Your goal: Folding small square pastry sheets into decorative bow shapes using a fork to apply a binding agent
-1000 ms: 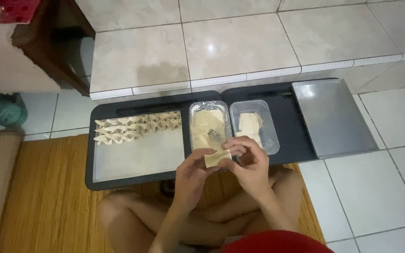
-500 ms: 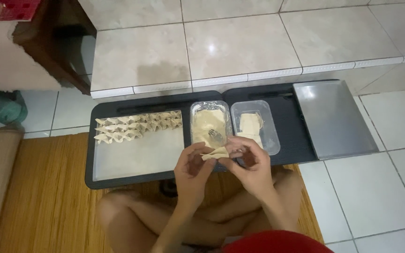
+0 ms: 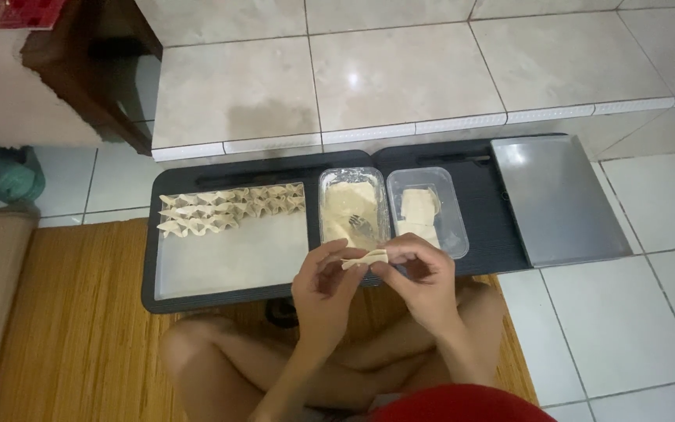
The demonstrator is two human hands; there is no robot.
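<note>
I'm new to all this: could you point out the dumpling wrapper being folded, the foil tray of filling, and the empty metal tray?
dumpling wrapper (image 3: 365,259), head view, its middle between both hands
foil tray (image 3: 326,205), head view, left rim
metal tray (image 3: 556,203), head view, bare floor

Pale folded dumpling wrapper (image 3: 365,259), pinched flat, horizontal, above the black tray's near edge

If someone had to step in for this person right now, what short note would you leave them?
Left hand and right hand pinch one half-folded dumpling wrapper together above the black table.
Filling: foil tray, fork in it. Spare wrappers: clear tub.
Done: two rows of folded dumplings on the left metal tray.
Left: most of that tray is bare; the right metal tray holds nothing.
</note>
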